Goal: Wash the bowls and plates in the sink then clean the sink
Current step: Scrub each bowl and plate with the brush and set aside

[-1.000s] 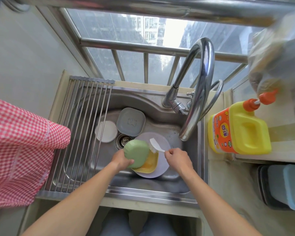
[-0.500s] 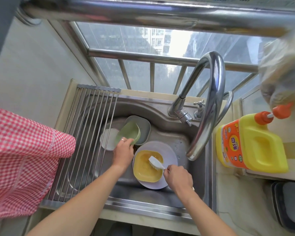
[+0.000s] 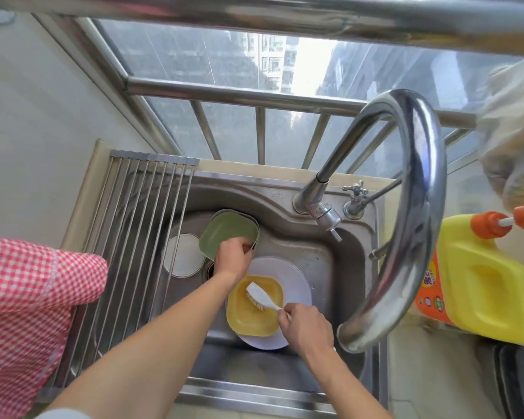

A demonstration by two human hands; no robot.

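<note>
With the left hand [image 3: 233,256] gripping the green bowl [image 3: 224,237] behind the drain and the right hand [image 3: 303,326] clutching the brush [image 3: 262,299], a wet rim could slip and clatter.

Yellow detergent jug [image 3: 481,285] right of tap [image 3: 412,207]; checked cloth [image 3: 28,303] left.

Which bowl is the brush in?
Look in the steel sink under the big curved tap. On the pale round plate sits a yellow bowl, with the white brush inside. It is the only yellow dish; the neighbouring bowl is green.
</note>
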